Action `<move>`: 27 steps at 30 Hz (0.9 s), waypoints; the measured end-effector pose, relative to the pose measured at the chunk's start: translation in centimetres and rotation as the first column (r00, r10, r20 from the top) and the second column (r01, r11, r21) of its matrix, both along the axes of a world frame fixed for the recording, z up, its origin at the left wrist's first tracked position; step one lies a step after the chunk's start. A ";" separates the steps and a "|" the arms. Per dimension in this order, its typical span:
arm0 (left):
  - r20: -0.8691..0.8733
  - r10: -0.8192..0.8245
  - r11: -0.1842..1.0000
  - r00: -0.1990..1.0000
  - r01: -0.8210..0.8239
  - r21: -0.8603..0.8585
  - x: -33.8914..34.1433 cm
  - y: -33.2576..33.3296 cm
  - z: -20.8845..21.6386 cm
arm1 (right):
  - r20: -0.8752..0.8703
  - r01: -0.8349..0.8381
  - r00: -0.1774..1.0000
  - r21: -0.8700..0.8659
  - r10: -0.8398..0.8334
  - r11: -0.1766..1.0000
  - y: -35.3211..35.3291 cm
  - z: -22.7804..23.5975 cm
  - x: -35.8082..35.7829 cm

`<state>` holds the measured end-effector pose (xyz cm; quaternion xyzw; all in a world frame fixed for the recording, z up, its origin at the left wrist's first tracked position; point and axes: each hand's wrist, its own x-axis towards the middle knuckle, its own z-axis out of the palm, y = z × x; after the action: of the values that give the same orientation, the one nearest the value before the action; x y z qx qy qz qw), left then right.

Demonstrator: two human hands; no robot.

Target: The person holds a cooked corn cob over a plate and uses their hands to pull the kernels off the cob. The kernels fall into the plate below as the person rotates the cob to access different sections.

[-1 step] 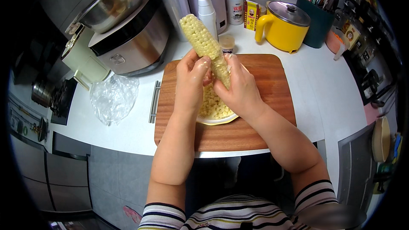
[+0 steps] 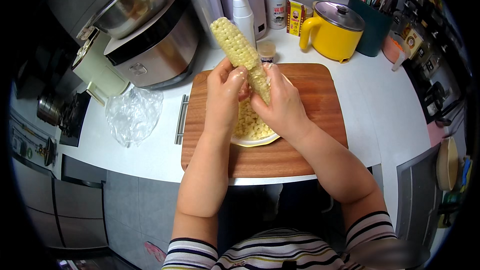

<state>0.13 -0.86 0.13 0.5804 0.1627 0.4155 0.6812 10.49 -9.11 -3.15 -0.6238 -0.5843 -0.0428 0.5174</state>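
Observation:
A pale yellow corn cob (image 2: 234, 42) is held tilted above a plate, its upper end pointing to the far left. Kernels still cover the upper half, while the lower part between my hands is stripped bare. My left hand (image 2: 226, 86) grips it from the left, thumb pressed at the edge of the kernels. Closed round the lower end from the right is my right hand (image 2: 281, 97). Beneath, loose corn kernels (image 2: 251, 123) lie heaped on the plate (image 2: 255, 142), partly hidden by my hands. The plate rests on a wooden cutting board (image 2: 310, 115).
A crumpled clear plastic bag (image 2: 134, 117) and a metal handle (image 2: 181, 120) lie left of the board. Behind stand a rice cooker (image 2: 155, 45), a white spray bottle (image 2: 243, 17), a small jar (image 2: 266, 51) and a yellow electric pot (image 2: 332, 35). A dark green utensil holder (image 2: 370, 27) is at the back right.

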 end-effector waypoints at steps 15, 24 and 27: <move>0.093 -0.093 0.991 0.991 0.101 -0.091 0.2 0.8 -0.5 | -0.089 -0.043 0.995 0.064 0.049 0.997 0.1 0.0 0.1; 0.006 -0.052 0.998 0.999 0.053 -0.031 0.0 0.8 -0.3 | -0.066 -0.051 0.997 -0.007 0.050 0.999 -0.2 0.2 -0.1; 0.007 -0.012 0.999 1.000 0.013 -0.039 0.4 0.6 -0.4 | -0.106 -0.069 0.992 0.007 0.070 0.998 -0.1 0.0 -0.3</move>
<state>0.53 -0.25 -0.32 0.5666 0.1647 0.4099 0.6955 10.22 -9.25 -3.13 -0.6037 -0.5772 0.0075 0.5499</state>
